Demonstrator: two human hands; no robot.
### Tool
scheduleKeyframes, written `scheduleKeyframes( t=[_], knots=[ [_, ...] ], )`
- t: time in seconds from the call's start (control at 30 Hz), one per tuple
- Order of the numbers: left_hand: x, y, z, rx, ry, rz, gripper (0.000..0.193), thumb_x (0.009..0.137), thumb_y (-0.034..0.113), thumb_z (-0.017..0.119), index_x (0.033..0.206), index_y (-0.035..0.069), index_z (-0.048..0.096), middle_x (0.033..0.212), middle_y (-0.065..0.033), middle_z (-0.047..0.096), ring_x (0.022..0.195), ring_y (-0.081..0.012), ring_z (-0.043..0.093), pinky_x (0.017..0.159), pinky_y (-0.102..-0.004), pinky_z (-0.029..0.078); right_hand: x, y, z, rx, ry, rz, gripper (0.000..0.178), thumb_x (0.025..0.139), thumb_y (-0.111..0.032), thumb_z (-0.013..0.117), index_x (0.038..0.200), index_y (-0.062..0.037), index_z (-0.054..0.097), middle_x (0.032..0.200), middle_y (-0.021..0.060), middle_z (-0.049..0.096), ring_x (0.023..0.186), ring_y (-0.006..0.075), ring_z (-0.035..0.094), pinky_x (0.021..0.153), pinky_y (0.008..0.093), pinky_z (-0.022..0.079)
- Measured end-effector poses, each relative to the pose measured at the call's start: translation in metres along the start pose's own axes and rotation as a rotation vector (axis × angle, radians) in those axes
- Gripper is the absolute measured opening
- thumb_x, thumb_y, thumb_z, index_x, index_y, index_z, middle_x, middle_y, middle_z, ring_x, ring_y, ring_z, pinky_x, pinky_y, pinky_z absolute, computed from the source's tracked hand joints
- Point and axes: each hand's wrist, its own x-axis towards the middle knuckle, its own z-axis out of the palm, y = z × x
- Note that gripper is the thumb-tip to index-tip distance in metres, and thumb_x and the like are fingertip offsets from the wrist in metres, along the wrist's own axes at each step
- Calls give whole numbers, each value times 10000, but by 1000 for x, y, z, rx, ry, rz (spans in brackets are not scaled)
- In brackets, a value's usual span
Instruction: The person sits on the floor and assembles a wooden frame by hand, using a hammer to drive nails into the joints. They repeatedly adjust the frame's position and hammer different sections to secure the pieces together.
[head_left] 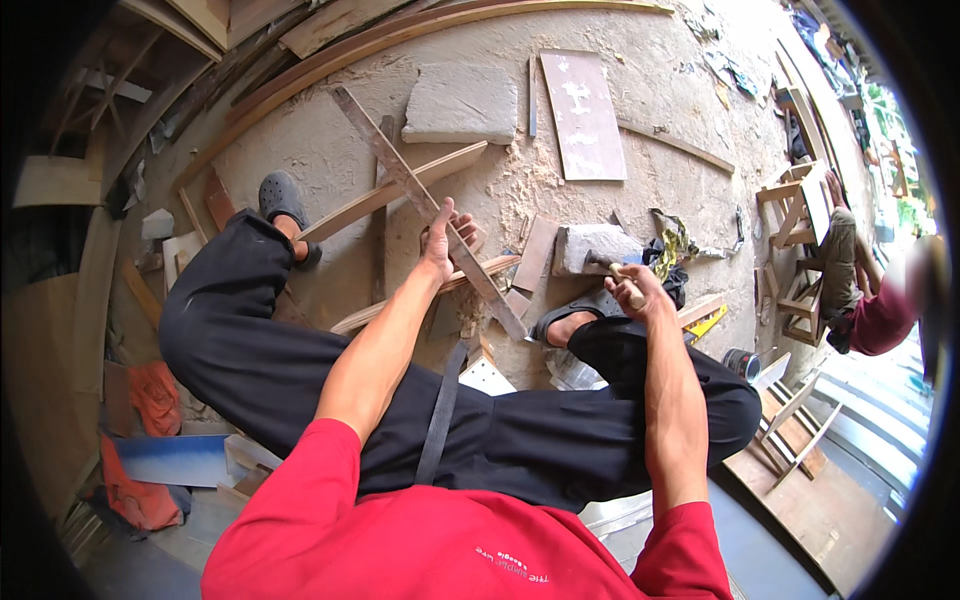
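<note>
My left hand [447, 240] is closed round a long, narrow wooden strip [392, 162], which slants from the upper left down toward my right foot. My right hand [642, 292] grips the light wooden handle of what looks like a hammer [600, 260]. Its dark head is over the near edge of a small grey concrete block [590, 243]. Under and beside the strip, other wooden pieces lie crossed, among them a curved board [420, 180] and a thinner batten [380, 312]. A short reddish-brown offcut [537, 252] lies between the strip and the block.
A larger concrete slab [460, 105] and a flat, paint-flecked board [583, 115] lie farther off, with wood shavings around them. Beyond my right knee are a tin can [741, 364] and a yellow tool [708, 323]. Another person [880, 310] sits by wooden frames [797, 215] at the right.
</note>
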Motion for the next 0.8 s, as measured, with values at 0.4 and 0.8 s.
scheduleKeyframes(
  t=[0.4, 0.8],
  knots=[
    [10, 1, 0, -138, 20, -14, 348, 757, 369, 759, 701, 170, 479, 554, 37, 450, 464, -115, 461, 475, -308, 429, -35, 161, 83, -599, 49, -872, 173, 915, -186, 614, 839, -91, 490, 556, -13, 483, 416, 89, 454, 381, 244, 359],
    [11, 0, 9, -122, 147, 22, 279, 778, 278, 697, 674, 120, 493, 550, -13, 466, 424, -143, 462, 411, -324, 414, -23, 198, 94, -1372, 51, -1235, 371, 863, -352, 628, 836, 18, 630, 627, 229, 586, 522, 291, 596, 537, 408, 456]
  ],
)
